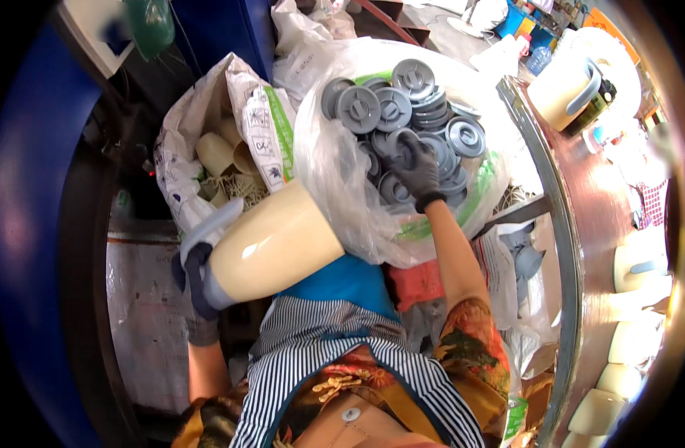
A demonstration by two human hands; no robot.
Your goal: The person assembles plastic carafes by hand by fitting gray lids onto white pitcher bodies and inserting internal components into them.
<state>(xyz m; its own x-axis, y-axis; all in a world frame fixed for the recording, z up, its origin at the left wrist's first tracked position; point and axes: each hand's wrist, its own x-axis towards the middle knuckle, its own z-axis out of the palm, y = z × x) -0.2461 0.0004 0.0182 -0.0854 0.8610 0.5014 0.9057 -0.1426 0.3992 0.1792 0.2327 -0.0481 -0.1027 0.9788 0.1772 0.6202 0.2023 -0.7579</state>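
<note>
In my left hand (196, 280), gloved in dark grey, is a cream plastic jug (275, 243) with a grey handle (212, 225). The jug lies tilted across my lap, its grey-edged end by my fingers and the other end up to the right. My gloved right hand (415, 168) reaches into a clear plastic bag (331, 168) full of round grey lids (359, 109). Its fingers close round one grey lid (399, 146), partly hidden by the hand. More lids lie stacked around it, several with their raised centre grips upward.
On the left, a white woven sack (186, 134) holds cream plastic parts (214, 153) and stringy material. A metal-edged wooden bench (592, 246) runs along the right, with another cream jug (562, 89) on it and several more cream pieces nearer. Grey parts (523, 254) sit in a bag beneath.
</note>
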